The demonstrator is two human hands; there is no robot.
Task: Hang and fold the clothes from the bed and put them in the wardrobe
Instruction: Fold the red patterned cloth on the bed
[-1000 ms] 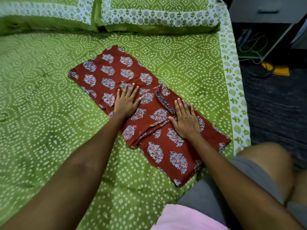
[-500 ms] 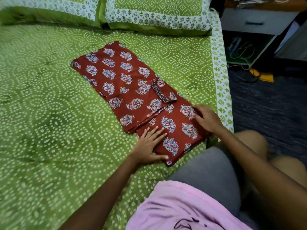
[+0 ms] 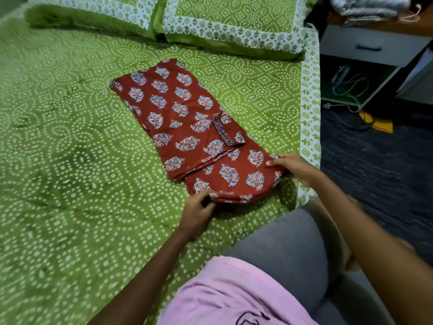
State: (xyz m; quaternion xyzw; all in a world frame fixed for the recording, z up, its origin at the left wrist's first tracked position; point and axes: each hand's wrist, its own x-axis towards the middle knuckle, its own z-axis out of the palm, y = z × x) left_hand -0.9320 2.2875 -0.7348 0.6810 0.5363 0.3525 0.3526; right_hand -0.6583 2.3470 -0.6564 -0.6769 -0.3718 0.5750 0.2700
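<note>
On the green dotted bedsheet (image 3: 77,174), near the right edge of the bed, lies the red printed garment (image 3: 178,113), folded lengthwise into a long strip running diagonally from upper left to lower right. Its far end points toward the pillows (image 3: 210,24); its near end is at your hands. A sleeve w/ patterned cuff (image 3: 222,132) is folded over the top, approx. mid-strip on the right side.

Your left hand (image 3: 196,214) pinches the near-left corner of the garment, thumb on top & fingers curled under the hem, and the edge is raised a bit off the sheet. Your right hand (image 3: 295,167) grips the near-right corner, thumb lying over the fabric, the other fingers tucked beneath. Between the two hands the near edge bows up slightly; the rest of the cloth lies flat on the sheet.

Both pillows sit side by side at the head of the bed, same green print w/ white border. Right of the bed is dark floor, w/ a grey bedside cabinet (image 3: 370,45) at top right, cables (image 3: 351,83) in its open lower shelf & folded grey cloth (image 3: 370,7) on top. A yellow item (image 3: 377,121) lies on the floor in front of it; can't tell what it is. Your pink top (image 3: 234,294) & grey shorts (image 3: 285,249) show at the bottom.
</note>
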